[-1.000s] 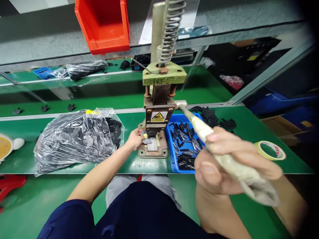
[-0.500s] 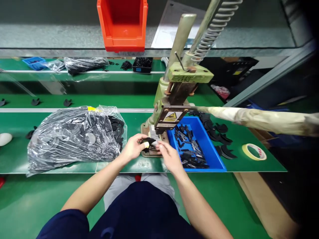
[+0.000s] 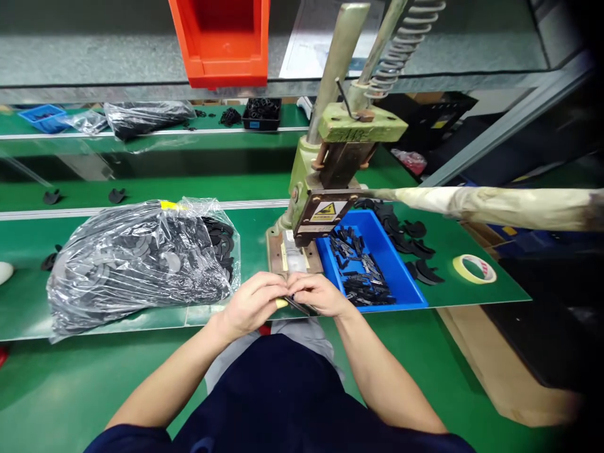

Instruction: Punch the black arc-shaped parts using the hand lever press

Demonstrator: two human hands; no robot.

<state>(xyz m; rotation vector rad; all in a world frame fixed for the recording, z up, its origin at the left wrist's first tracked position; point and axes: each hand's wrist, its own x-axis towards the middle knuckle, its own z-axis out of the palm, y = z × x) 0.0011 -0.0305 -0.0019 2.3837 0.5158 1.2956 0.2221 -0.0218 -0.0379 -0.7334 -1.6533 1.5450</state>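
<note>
My left hand [image 3: 252, 303] and my right hand [image 3: 317, 294] meet at the front edge of the green bench, fingers pinched together on a small dark flat part [image 3: 296, 304]. A yellow cover sits on one left fingertip. Just behind my hands stands the hand press [image 3: 325, 189] with its warning label and bare base plate [image 3: 292, 255]. Its cloth-wrapped lever [image 3: 500, 206] sticks out to the right, untouched. A blue tray [image 3: 406, 283] of small dark metal pieces lies right of the press.
A clear plastic bag [image 3: 136, 258] full of black flat parts lies left of my hands. Loose black parts [image 3: 415, 248] and a roll of tape [image 3: 473, 268] sit right of the blue tray. An orange bin [image 3: 221, 44] rests on the shelf above.
My right hand let go of the press lever and came down to the part. Both hands then drew the part from the press base back to the bench's front edge. The lever swung up.
</note>
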